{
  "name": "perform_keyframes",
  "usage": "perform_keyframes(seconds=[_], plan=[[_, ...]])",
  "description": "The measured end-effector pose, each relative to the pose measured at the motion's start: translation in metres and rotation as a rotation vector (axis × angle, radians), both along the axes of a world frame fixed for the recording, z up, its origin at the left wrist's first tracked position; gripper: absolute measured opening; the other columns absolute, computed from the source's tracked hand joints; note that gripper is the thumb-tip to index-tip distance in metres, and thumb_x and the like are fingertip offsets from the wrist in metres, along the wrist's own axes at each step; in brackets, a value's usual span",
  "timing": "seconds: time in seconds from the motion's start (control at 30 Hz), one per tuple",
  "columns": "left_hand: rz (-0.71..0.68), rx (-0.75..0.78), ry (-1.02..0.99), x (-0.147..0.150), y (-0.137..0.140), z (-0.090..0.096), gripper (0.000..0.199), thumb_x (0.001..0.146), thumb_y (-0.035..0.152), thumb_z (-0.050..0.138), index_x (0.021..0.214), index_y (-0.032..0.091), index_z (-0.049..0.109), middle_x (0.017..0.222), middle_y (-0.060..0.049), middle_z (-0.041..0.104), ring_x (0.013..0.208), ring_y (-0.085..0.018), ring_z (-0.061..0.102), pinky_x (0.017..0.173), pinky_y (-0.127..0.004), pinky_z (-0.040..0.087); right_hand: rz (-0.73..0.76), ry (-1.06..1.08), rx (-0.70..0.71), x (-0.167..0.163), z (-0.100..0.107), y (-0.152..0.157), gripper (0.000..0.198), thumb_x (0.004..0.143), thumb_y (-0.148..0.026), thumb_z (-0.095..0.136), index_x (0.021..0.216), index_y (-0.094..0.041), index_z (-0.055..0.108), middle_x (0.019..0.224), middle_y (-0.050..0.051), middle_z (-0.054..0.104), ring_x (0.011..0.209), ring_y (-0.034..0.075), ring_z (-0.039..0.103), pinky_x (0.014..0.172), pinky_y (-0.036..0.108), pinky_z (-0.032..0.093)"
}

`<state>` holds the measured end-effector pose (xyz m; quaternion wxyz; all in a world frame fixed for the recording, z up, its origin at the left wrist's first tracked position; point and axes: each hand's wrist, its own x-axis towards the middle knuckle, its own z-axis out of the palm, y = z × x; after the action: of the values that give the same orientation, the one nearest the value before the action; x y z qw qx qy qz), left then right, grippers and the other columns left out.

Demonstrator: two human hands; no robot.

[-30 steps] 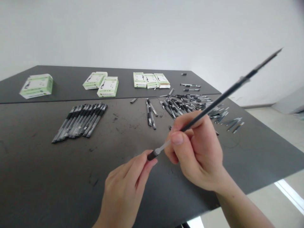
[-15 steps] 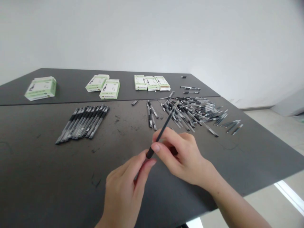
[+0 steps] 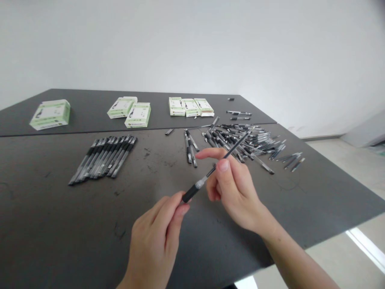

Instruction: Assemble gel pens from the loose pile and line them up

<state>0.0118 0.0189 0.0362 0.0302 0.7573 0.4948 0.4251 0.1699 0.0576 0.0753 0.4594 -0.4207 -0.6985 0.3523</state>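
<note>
My left hand (image 3: 156, 230) is closed round a pen barrel (image 3: 191, 193), whose black grip and clear collar stick out past the fingertips, slanting up to the right. A thin dark pen refill (image 3: 237, 143) runs in line from the barrel's open end. How far it reaches inside, I cannot tell. My right hand (image 3: 233, 180) pinches the refill at mid-length with the thumb, the index finger stretched out to the left. Behind the right hand lies a loose heap of pens and pen parts (image 3: 231, 138).
A neat row of pens (image 3: 104, 158) lies on the dark table (image 3: 75, 224) at left. Green-and-white boxes (image 3: 51, 114) stand along the back, more boxes (image 3: 138, 115) at centre. Several refills (image 3: 290, 158) lie right of the heap. A few separate pens (image 3: 189, 148) lie left of it.
My right hand has moved a little right, away from the grip, and its index finger has stretched out. The barrel and refill now slant lower to the right, exposing the clear collar.
</note>
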Motion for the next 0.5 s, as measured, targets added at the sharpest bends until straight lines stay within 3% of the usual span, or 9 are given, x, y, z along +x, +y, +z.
perform_keyframes(seconds=[0.1, 0.2, 0.37, 0.5], plan=[[-0.006, -0.015, -0.003, -0.0002, -0.0003, 0.0014, 0.018, 0.091, 0.023, 0.039, 0.091, 0.019, 0.057, 0.074, 0.001, 0.070, 0.066, -0.009, 0.066, 0.056, -0.015, 0.047, 0.035, -0.074, -0.002, 0.0017, 0.0003, -0.0013, 0.042, 0.095, -0.045, 0.028, 0.114, -0.019, 0.055, 0.048, -0.005, 0.049, 0.041, 0.007, 0.044, 0.042, 0.019, 0.034], [-0.009, -0.018, 0.002, -0.0005, -0.0003, 0.0024, 0.019, 0.091, 0.024, 0.038, 0.089, 0.019, 0.057, 0.072, 0.001, 0.069, 0.064, -0.010, 0.066, 0.055, -0.016, 0.048, 0.068, 0.027, -0.022, 0.0038, 0.0009, -0.0029, 0.043, 0.094, -0.047, 0.030, 0.112, -0.019, 0.056, 0.047, -0.005, 0.048, 0.039, 0.007, 0.042, 0.040, 0.019, 0.034], [-0.026, -0.021, -0.006, -0.0013, -0.0001, 0.0019, 0.019, 0.091, 0.024, 0.038, 0.088, 0.020, 0.057, 0.072, 0.001, 0.069, 0.063, -0.011, 0.066, 0.054, -0.016, 0.047, 0.008, 0.183, 0.011, 0.0059, 0.0031, -0.0041, 0.027, 0.092, -0.041, 0.041, 0.098, -0.022, 0.060, 0.046, -0.006, 0.046, 0.037, 0.006, 0.041, 0.036, 0.017, 0.031], [-0.049, -0.016, 0.019, -0.0022, -0.0004, 0.0013, 0.018, 0.092, 0.023, 0.038, 0.090, 0.020, 0.055, 0.072, 0.001, 0.069, 0.064, -0.011, 0.066, 0.052, -0.017, 0.045, -0.035, 0.169, 0.049, 0.0076, 0.0051, -0.0023, 0.023, 0.090, -0.038, 0.046, 0.090, -0.021, 0.061, 0.046, -0.006, 0.045, 0.036, 0.006, 0.042, 0.034, 0.017, 0.030]])
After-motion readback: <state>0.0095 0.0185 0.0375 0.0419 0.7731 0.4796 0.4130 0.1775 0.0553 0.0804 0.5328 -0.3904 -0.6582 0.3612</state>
